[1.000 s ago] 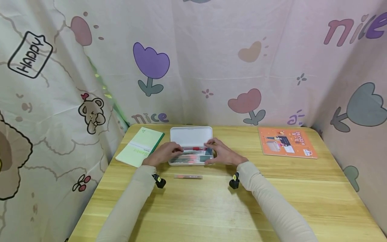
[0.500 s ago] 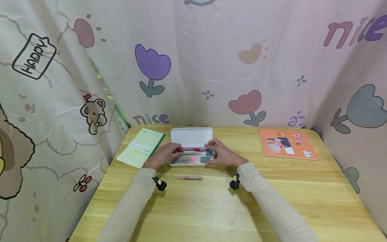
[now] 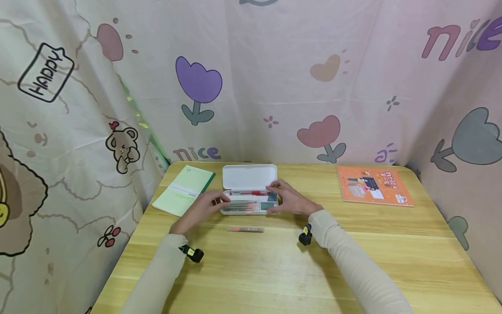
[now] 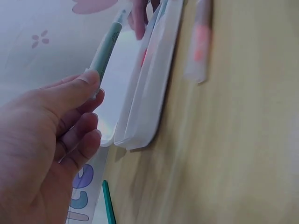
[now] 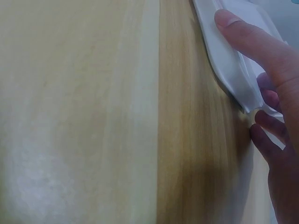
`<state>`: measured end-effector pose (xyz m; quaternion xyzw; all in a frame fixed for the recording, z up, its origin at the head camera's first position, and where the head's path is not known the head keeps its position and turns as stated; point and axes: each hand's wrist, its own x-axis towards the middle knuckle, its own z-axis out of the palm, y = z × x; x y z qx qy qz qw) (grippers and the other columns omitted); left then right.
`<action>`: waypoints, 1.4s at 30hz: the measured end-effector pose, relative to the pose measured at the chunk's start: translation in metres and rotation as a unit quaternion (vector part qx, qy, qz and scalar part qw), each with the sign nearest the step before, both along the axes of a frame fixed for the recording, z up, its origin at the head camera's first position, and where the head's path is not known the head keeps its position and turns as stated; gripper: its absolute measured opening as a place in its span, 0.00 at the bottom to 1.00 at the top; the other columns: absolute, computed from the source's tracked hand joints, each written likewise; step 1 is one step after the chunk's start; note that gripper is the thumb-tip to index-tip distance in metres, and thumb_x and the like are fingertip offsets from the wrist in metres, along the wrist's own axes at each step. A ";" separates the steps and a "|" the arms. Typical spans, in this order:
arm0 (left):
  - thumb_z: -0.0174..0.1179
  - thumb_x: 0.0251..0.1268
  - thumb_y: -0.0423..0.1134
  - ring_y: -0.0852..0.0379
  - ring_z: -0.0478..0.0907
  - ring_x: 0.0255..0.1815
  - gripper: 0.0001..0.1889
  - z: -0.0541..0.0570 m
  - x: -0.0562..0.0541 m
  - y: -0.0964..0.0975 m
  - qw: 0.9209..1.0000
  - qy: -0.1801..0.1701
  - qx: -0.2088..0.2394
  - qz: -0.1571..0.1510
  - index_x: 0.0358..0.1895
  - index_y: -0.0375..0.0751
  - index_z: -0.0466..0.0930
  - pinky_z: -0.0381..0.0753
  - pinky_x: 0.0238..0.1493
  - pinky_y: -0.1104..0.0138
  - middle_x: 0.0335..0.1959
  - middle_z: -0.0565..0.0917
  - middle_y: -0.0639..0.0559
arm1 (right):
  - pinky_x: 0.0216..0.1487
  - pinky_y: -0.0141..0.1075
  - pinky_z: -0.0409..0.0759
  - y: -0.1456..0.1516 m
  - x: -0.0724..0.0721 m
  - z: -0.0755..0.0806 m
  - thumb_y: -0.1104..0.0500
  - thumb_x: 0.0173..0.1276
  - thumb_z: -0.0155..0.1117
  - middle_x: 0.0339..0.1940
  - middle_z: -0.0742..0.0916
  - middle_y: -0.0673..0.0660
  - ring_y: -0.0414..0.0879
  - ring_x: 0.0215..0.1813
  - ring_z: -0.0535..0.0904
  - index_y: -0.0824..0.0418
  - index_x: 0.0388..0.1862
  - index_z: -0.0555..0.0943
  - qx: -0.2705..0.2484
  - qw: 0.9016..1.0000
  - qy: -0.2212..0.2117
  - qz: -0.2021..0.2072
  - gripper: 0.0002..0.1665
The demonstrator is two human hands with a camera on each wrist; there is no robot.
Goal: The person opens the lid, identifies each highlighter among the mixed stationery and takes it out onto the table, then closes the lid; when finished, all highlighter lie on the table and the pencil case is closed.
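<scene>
My left hand (image 3: 201, 208) is over the left end of an open white pencil case (image 3: 249, 176). In the left wrist view its thumb and forefinger pinch a green pen (image 4: 106, 53) with a clear tip end, raised beside the case. At the case's right end, my right hand (image 3: 292, 201) grips the side; the right wrist view has the thumb (image 5: 252, 42) on the near rim and the other fingers behind the end wall. Inside lie a red pen (image 3: 255, 192), several grey-and-pink pens (image 3: 240, 208) and a dark grey-green block (image 3: 268, 205).
A pen (image 3: 245, 229) with a pink end lies on the wooden table (image 3: 266, 270) in front of the case. To the left is a light green notebook (image 3: 182, 188), close to my left hand. An orange book (image 3: 374, 185) lies at the right rear. Printed curtain (image 3: 255, 87) encloses the back and sides.
My left hand has drawn back to the left and toward me from inside the case, with the green pen in its fingers. The right hand stays at the case's right end.
</scene>
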<state>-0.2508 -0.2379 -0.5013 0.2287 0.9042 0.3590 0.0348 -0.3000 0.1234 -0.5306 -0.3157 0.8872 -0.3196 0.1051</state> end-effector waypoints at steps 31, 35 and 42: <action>0.72 0.75 0.43 0.65 0.82 0.50 0.07 -0.034 0.078 0.006 0.998 0.023 -0.039 -0.054 0.52 0.57 0.89 0.86 0.54 0.65 0.46 0.86 0.66 | 0.85 0.55 0.66 0.000 0.001 0.001 0.40 0.65 0.84 0.79 0.70 0.60 0.56 0.80 0.66 0.65 0.84 0.69 0.002 1.000 0.005 0.000 0.58; 0.71 0.76 0.44 0.67 0.80 0.49 0.07 -0.037 0.077 0.006 0.997 0.026 -0.054 -0.056 0.51 0.58 0.89 0.85 0.52 0.67 0.46 0.86 0.67 | 0.85 0.55 0.66 0.000 0.001 0.002 0.39 0.65 0.84 0.78 0.71 0.60 0.56 0.79 0.66 0.65 0.84 0.70 0.002 1.000 0.008 0.004 0.58; 0.72 0.75 0.45 0.69 0.79 0.48 0.06 -0.034 0.078 0.007 0.996 0.023 -0.066 -0.054 0.50 0.60 0.88 0.84 0.52 0.66 0.45 0.85 0.68 | 0.84 0.55 0.67 0.000 0.000 0.002 0.40 0.65 0.84 0.78 0.71 0.61 0.56 0.78 0.66 0.66 0.84 0.70 -0.003 1.000 0.009 0.005 0.58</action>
